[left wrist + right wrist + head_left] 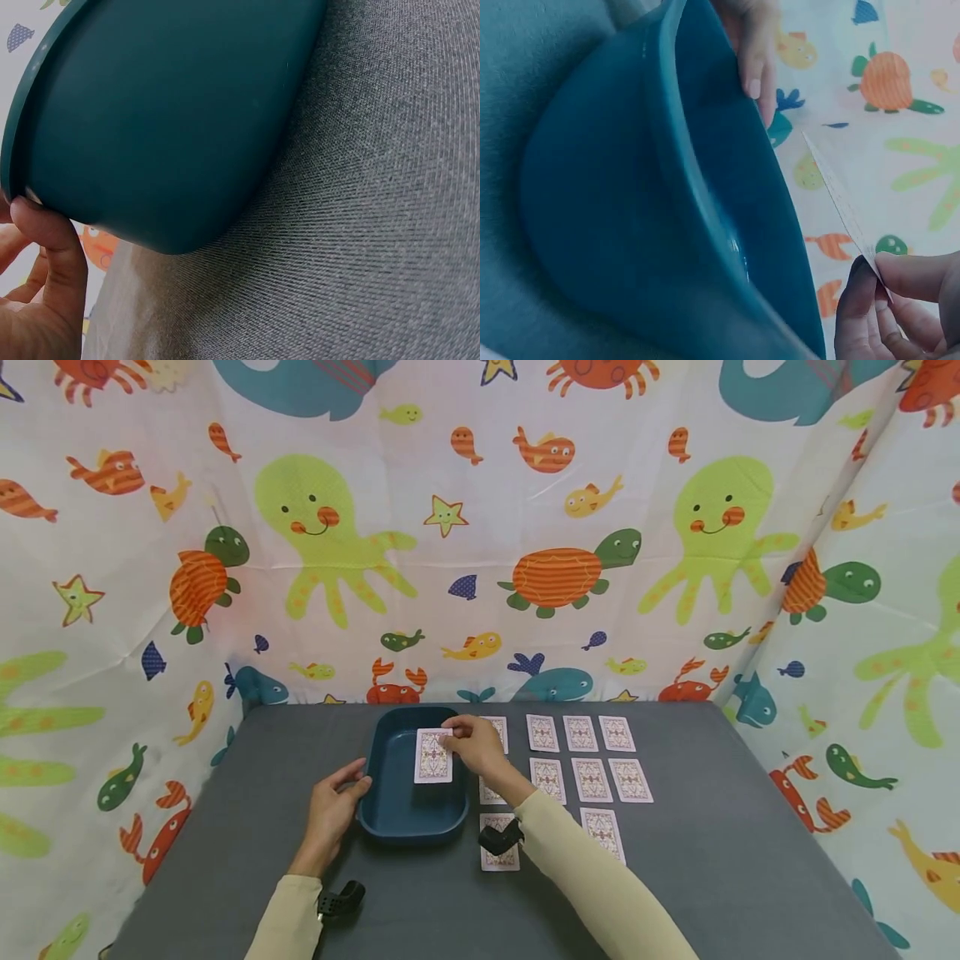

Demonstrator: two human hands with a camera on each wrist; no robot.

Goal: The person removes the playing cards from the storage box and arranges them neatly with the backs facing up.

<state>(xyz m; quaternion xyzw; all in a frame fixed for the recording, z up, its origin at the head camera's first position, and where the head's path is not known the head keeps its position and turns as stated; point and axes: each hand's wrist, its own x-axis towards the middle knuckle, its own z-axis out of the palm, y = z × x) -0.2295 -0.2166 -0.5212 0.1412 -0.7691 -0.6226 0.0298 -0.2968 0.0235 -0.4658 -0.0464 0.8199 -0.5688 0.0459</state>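
Note:
My right hand (480,747) pinches a playing card (432,757) between thumb and fingers, its patterned back showing in the head view. The card is held above the dark blue-green plastic basin (415,842); in the right wrist view the card (845,206) appears nearly edge-on, beyond the basin's rim. At the basin's left side my left hand (333,806) holds the rim. The left wrist view has its thumb (49,232) against the underside of the lip, with part of the other fingers out of frame. Low in the basin, the contents cannot be made out.
Right of the basin, several cards lie back up in rough rows on the grey table (697,868), among them a front card (602,832) and a back-right card (617,733). My right forearm covers part of them. A sea-animal curtain (442,568) hangs behind and at both sides.

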